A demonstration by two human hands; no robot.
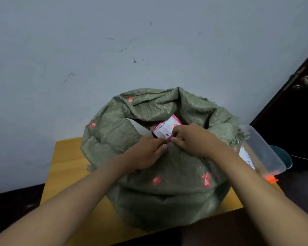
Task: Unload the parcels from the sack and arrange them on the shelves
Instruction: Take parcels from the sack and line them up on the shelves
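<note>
At sack [160,174] mouth, both hands on pink parcel [164,129]

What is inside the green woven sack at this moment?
In the sack's open mouth lies a pink parcel with a white barcode label, pinched by both the left hand and right hand. Deeper contents are hidden by the fabric.
</note>
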